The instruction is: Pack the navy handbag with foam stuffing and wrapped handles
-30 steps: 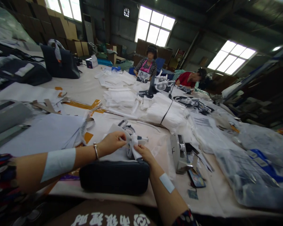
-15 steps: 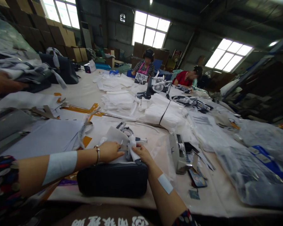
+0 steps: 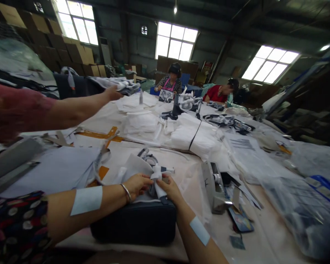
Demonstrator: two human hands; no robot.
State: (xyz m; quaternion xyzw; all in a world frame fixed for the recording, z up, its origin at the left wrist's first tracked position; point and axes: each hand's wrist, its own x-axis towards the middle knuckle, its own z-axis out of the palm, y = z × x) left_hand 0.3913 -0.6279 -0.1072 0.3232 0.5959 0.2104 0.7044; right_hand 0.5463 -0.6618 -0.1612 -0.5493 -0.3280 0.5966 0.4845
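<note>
A dark navy handbag lies at the table's near edge, its base toward me. White wrapping paper covers part of its handle near the top right. My right hand is closed around the wrapped handle, thumb on the near side. From the left, my left hand pinches at the same wrapping; its fingertips are partly hidden. Behind my hands, a curved strap in clear or pale wrap and a pale flap of sheet stick up from the bag.
At right stands a grey tape dispenser. A strapped stack of white sheets lies ahead; white paper lies at left. A co-worker's arm reaches in from the left with a wrapped bag. Two people sit across the table.
My left hand has moved right onto the wrapping, its fingers now closing there. My right hand stays on the handle. The co-worker's arm has swung farther in, carrying a wrapped bag rightward.
</note>
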